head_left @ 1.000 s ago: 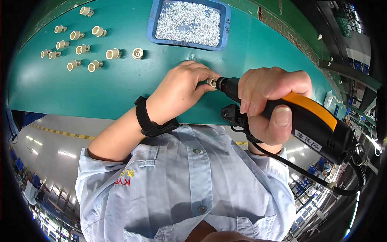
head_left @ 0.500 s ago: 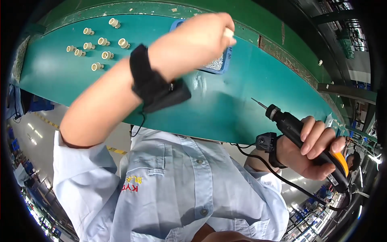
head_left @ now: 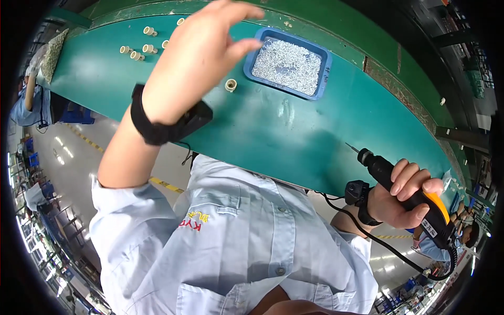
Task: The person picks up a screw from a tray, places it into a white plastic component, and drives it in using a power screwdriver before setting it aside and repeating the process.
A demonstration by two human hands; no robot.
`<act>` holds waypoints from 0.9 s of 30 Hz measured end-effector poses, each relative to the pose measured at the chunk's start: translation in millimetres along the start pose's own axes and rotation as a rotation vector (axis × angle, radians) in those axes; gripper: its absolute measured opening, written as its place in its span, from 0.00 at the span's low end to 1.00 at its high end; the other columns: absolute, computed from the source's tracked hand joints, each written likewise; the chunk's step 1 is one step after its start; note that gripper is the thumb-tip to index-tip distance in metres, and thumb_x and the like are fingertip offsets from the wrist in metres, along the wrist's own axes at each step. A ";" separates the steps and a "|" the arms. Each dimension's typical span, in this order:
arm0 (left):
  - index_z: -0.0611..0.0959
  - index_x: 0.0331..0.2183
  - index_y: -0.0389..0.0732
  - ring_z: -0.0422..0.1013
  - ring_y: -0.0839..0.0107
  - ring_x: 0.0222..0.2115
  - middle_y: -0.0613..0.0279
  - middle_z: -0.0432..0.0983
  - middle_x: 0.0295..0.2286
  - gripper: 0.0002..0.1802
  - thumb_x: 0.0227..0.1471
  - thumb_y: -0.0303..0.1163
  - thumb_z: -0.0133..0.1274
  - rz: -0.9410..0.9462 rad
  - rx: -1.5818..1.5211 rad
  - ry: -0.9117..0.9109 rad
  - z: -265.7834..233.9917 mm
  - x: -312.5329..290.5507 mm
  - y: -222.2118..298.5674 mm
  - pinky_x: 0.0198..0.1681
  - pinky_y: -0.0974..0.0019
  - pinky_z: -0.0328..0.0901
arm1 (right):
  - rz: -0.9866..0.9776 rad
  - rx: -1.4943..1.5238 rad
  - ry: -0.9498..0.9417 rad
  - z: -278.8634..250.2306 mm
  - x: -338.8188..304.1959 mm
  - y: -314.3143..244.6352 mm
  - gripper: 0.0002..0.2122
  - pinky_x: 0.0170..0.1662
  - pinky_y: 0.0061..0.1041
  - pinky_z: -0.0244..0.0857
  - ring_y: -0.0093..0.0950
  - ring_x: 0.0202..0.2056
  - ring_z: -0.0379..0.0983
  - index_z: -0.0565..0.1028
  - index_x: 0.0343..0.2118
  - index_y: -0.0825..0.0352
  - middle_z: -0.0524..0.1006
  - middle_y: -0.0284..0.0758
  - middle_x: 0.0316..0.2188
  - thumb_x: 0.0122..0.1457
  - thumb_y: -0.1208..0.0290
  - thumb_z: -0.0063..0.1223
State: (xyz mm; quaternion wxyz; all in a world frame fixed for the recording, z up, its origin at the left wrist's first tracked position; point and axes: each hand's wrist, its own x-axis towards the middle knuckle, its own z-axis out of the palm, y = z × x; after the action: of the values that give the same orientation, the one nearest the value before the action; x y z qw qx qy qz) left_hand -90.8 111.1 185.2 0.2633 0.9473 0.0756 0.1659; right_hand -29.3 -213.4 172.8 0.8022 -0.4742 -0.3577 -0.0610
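Observation:
My left hand (head_left: pixel 195 59) is lifted over the green table, thumb and index finger spread apart with nothing visible between them. Just right of its wrist stands a cream cylindrical fitting (head_left: pixel 231 85), its round opening facing up. Beyond the fingers lies a blue tray (head_left: pixel 283 91) holding many small silvery metal pieces, too fine to tell their kind. At the right, my right hand (head_left: pixel 404 197) is wrapped round a black and orange electric screwdriver (head_left: pixel 379 169). Its thin bit points up and left, above the table.
Several cream fittings (head_left: pixel 150 31) are scattered at the far left, some hidden behind my left hand. A bag of small parts (head_left: pixel 52 56) lies at the table's left end. The screwdriver's black cable (head_left: pixel 391 251) loops below my right wrist. Co-workers sit at both sides.
My left hand has moved left from the tray, and the cream piece in its fingers is gone. A lone fitting now shows near the tray. The right hand keeps hold of the screwdriver.

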 end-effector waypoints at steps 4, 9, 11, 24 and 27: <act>0.77 0.41 0.37 0.73 0.55 0.27 0.51 0.72 0.38 0.19 0.43 0.27 0.61 -0.167 -0.048 -0.055 21.2 -68.9 -7.7 0.32 0.61 0.67 | 0.009 0.049 -0.051 8.2 5.4 11.5 0.16 0.23 0.20 0.53 0.20 0.18 0.64 0.66 0.38 0.65 0.66 0.27 0.17 0.57 0.57 0.52; 0.77 0.42 0.38 0.72 0.56 0.28 0.53 0.74 0.33 0.20 0.43 0.26 0.60 -0.273 -0.063 0.018 63.4 -89.1 -32.6 0.32 0.60 0.68 | 0.010 0.058 -0.112 22.0 9.4 14.6 0.17 0.22 0.20 0.54 0.21 0.19 0.65 0.65 0.39 0.65 0.66 0.28 0.17 0.58 0.56 0.52; 0.76 0.41 0.38 0.72 0.56 0.29 0.54 0.75 0.31 0.19 0.43 0.26 0.60 -0.306 -0.138 0.054 71.8 -92.4 -36.8 0.33 0.59 0.68 | 0.023 0.049 -0.109 25.6 9.3 15.6 0.16 0.23 0.20 0.53 0.20 0.19 0.64 0.66 0.39 0.65 0.65 0.27 0.17 0.58 0.57 0.51; 0.75 0.37 0.39 0.71 0.55 0.29 0.55 0.76 0.28 0.16 0.43 0.25 0.59 0.127 -0.503 -0.287 121.2 -68.6 18.6 0.35 0.58 0.66 | 0.073 -0.004 -0.114 28.2 11.3 14.2 0.15 0.25 0.22 0.54 0.20 0.18 0.62 0.67 0.40 0.65 0.64 0.27 0.17 0.58 0.57 0.48; 0.76 0.35 0.38 0.71 0.55 0.29 0.56 0.77 0.27 0.15 0.42 0.25 0.60 0.027 -0.606 -0.330 124.3 -69.4 14.7 0.35 0.58 0.65 | 0.080 -0.011 -0.117 21.9 10.1 13.0 0.15 0.26 0.22 0.53 0.19 0.19 0.61 0.67 0.40 0.65 0.64 0.26 0.17 0.58 0.58 0.46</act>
State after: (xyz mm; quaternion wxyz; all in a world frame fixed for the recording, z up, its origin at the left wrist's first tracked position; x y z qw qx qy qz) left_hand -110.7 23.7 73.5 0.5391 0.8411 -0.0330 0.0290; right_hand -27.5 -186.2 176.3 0.7792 -0.4951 -0.3843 -0.0032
